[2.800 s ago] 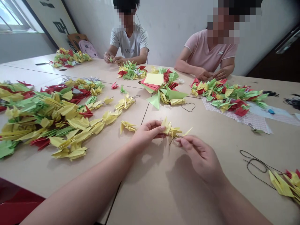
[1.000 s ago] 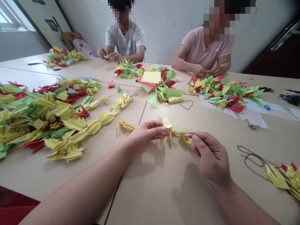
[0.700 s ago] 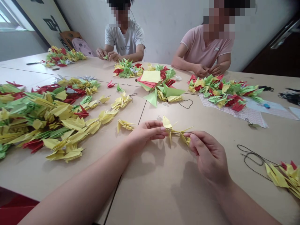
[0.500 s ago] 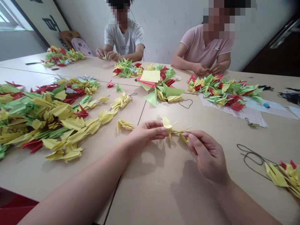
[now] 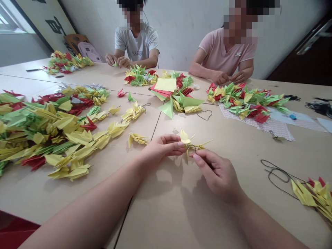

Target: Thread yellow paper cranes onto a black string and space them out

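Note:
My left hand (image 5: 162, 148) pinches a small bunch of yellow paper cranes (image 5: 188, 141) just above the beige table (image 5: 166, 207). My right hand (image 5: 218, 174) is closed beside it, thumb and fingers pinched at a thin dark string (image 5: 192, 148) that runs into the cranes. A loose yellow crane (image 5: 137, 139) lies on the table left of my left hand.
A big heap of yellow, green and red cranes (image 5: 49, 128) covers the left. More cranes and square paper sheets (image 5: 173, 91) lie in the middle. Two people (image 5: 136, 45) (image 5: 225, 53) fold opposite. A black cord (image 5: 278, 176) and strung cranes (image 5: 311, 197) lie at the right.
My right hand has slid left along the string towards my left hand, and the strung cranes have bunched together. My left hand has kept its hold.

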The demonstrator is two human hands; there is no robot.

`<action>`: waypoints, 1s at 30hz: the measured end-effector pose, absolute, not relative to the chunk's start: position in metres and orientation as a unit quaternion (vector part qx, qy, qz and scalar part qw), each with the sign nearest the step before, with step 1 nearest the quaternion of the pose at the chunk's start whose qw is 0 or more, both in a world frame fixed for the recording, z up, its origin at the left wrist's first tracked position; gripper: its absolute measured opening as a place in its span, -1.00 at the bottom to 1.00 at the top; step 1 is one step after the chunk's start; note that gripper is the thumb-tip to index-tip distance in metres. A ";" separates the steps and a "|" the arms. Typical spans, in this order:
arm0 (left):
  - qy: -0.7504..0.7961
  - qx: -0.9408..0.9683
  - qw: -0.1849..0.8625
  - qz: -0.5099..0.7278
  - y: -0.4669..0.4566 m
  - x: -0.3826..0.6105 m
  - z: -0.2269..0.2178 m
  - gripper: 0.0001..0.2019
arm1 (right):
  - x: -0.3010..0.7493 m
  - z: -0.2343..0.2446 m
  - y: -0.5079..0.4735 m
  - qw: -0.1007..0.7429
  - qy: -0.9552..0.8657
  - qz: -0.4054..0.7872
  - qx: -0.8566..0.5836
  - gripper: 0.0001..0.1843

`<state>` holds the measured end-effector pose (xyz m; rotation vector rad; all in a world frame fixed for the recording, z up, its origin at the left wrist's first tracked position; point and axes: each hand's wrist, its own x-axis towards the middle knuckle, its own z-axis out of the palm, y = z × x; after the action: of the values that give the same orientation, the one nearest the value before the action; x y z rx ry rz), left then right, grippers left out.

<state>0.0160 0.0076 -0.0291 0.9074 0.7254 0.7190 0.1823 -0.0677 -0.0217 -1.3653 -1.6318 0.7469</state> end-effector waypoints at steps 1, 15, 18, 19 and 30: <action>0.336 0.417 0.776 0.334 0.008 0.016 -0.028 -0.80 | 0.182 -0.021 -0.068 0.432 -0.655 0.299 -0.543 -0.83; 0.336 0.411 0.777 0.338 0.008 0.016 -0.029 -0.79 | 0.188 -0.022 -0.065 0.426 -0.684 0.340 -0.485 -0.78; 0.338 0.415 0.776 0.334 0.008 0.016 -0.029 -0.80 | 0.187 -0.023 -0.064 0.430 -0.678 0.333 -0.495 -0.81; 0.337 0.417 0.777 0.330 0.008 0.016 -0.029 -0.80 | 0.187 -0.023 -0.065 0.432 -0.678 0.330 -0.495 -0.81; 0.326 0.430 0.783 0.310 0.008 0.015 -0.029 -0.81 | 0.188 -0.023 -0.069 0.465 -0.689 0.346 -0.436 -0.85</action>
<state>0.0148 0.0079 -0.0291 0.9283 0.7032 0.6690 0.1876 -0.0685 -0.0225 -1.0698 -1.6913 0.8511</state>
